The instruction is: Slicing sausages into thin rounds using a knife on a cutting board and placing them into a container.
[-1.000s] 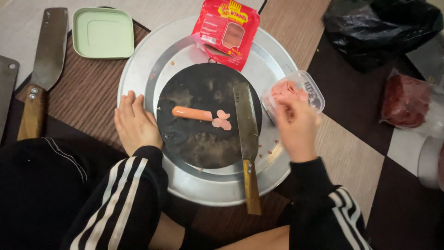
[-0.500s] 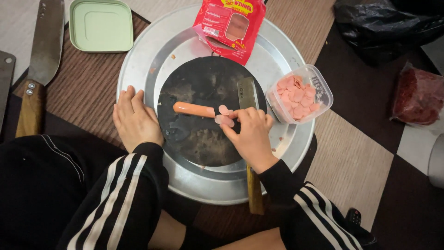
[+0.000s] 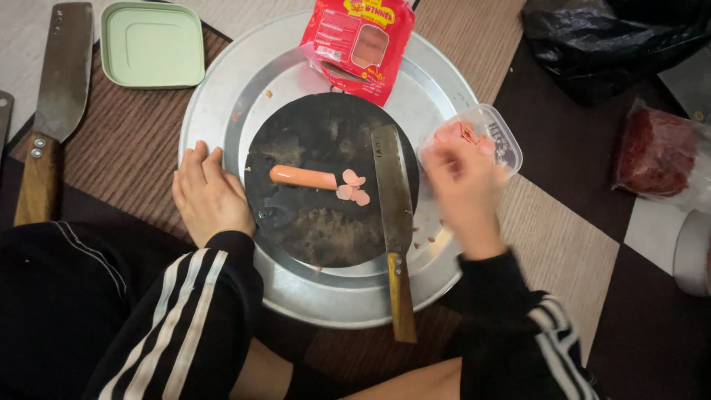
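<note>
Hovering blurred over the plastic tub [image 3: 495,132], grip unreadable, the right hand [image 3: 461,194] has the sausage [image 3: 302,176] at nine o'clock, lengthwise three-to-nine; left hand [image 3: 209,196] rests flat, nearer.

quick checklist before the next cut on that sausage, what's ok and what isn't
1. Sausage lies flat on the dark round board: ok.
2. Cut slices lie at its right end, in the way of the next cut: not ok.
3. Knife lies loose on the board, in neither hand: not ok.
4. Left hand rests on the tray rim beside the board, away from the blade: ok.
5. Right hand is blurred by the plastic tub; whether it holds slices: cannot tell.
6. Tub sits on the tray's right edge, slices inside: ok.
</note>
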